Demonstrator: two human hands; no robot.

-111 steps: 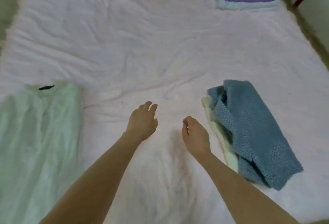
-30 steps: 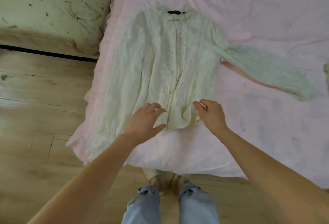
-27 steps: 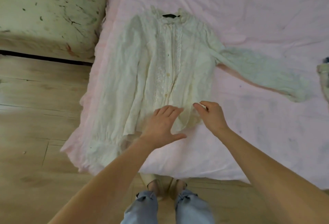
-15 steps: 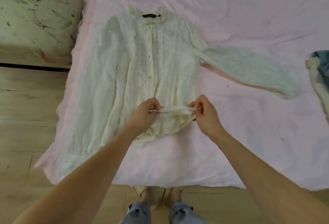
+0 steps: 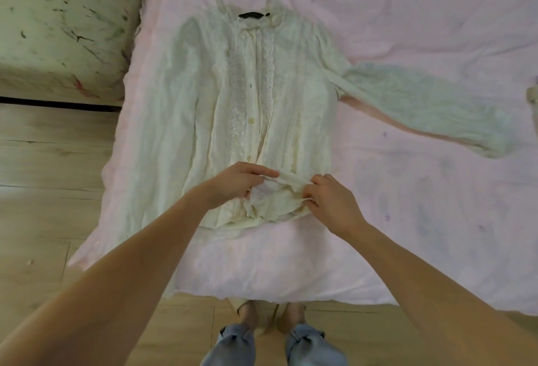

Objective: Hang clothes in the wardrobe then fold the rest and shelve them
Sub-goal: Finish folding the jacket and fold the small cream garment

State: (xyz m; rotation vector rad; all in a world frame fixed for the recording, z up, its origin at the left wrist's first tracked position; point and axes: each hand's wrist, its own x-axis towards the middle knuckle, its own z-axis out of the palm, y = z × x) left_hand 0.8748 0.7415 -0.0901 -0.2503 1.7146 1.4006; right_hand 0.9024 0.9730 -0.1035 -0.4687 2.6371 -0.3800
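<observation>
A cream button-front blouse lies face up on the pink bed sheet, collar away from me, its right sleeve stretched out to the right and its left sleeve hanging over the bed's left edge. My left hand and my right hand both pinch the front hem of the blouse and hold a fold of it lifted a little off the layer below.
The bed's near edge hangs over a wooden floor, where my feet and jeans show. A stained pale wall stands at the left. The tip of another garment peeks in at the right edge.
My hands came from the bare sheet to the blouse, touched its hem, then pinched it and lifted a fold. In the last half second the grip stayed the same.
</observation>
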